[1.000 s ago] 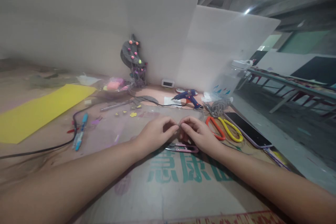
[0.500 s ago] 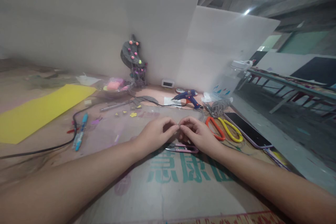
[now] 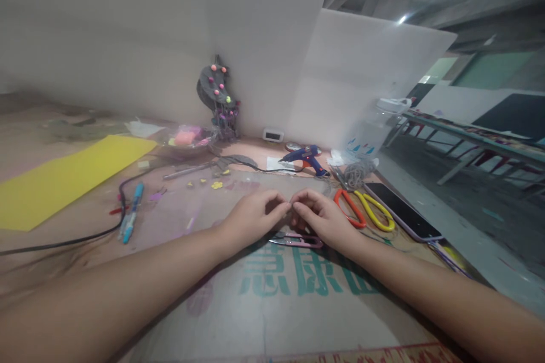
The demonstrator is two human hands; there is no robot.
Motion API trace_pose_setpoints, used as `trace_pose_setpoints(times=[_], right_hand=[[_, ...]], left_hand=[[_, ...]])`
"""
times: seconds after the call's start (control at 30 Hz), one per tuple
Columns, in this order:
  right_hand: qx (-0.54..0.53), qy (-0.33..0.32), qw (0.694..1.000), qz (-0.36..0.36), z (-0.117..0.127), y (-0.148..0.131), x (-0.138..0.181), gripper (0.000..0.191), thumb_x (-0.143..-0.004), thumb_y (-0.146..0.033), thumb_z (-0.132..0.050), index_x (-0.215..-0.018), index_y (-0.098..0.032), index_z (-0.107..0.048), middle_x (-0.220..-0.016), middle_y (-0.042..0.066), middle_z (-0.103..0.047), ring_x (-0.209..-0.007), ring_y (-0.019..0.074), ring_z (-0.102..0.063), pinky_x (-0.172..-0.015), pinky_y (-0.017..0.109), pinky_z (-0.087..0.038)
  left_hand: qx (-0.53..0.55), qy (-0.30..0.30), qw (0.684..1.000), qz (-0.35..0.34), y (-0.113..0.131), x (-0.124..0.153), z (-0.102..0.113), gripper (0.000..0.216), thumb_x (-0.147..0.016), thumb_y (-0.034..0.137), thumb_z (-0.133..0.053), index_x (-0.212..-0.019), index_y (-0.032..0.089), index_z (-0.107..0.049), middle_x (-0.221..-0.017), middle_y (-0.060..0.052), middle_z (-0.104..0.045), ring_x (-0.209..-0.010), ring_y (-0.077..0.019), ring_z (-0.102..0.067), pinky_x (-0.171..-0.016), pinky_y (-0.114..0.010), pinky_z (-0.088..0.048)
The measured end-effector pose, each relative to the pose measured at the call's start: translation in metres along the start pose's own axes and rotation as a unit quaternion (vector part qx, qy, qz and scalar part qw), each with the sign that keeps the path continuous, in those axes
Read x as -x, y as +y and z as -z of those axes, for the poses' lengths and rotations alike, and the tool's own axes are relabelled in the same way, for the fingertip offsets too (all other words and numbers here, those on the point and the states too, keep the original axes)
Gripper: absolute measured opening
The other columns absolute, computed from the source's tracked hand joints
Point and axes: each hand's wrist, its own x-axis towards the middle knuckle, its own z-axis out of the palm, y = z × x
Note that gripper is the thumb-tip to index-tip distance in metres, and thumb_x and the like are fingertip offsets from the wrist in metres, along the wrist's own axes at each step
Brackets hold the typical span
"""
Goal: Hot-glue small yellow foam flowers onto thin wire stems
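Observation:
My left hand (image 3: 255, 214) and my right hand (image 3: 317, 212) meet fingertip to fingertip over the table, both in a pinch. Whatever lies between the fingertips is too small to make out. Just below the hands, a pair of pink thread snips (image 3: 296, 240) rests on the table mat, partly covered by my right hand. Scissors with one orange handle (image 3: 349, 208) and one yellow handle (image 3: 374, 211) lie right of my right hand. A grey yarn (image 3: 360, 173) bundle sits behind them, and a thin grey strand trails near the handles.
Behind the hands lies a blue glue gun (image 3: 304, 159) with a black cord. A phone (image 3: 402, 211) and a clear bottle (image 3: 366, 130) stand at the right. Leftward are yellow sheet (image 3: 76, 181), a blue pen (image 3: 133, 212), a bowl (image 3: 187, 144) and a grey moon decoration (image 3: 215, 88).
Both hands keep almost the same pinch and place. The whole view has shifted very slightly; nothing on the table has visibly moved.

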Motion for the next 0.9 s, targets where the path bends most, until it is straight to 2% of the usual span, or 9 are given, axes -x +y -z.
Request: trace_pose_setpoints(times=[0.9], right_hand=[[0.011,0.004,1.000,-0.004,0.0004,-0.0010,0.0004,0.027,-0.089,-0.047,-0.054,-0.090,-0.020,-0.053,-0.065,-0.003,-0.058,-0.054,0.0105,-0.052,-0.049,0.021,-0.041]], left_hand=[[0.019,-0.006,1.000,0.014,-0.0004,0.0005,-0.0004,0.026,-0.090,0.038,-0.049,-0.087,0.019,-0.065,-0.086,-0.002,-0.071,-0.079,-0.0176,-0.062,-0.069,-0.026,-0.044]])
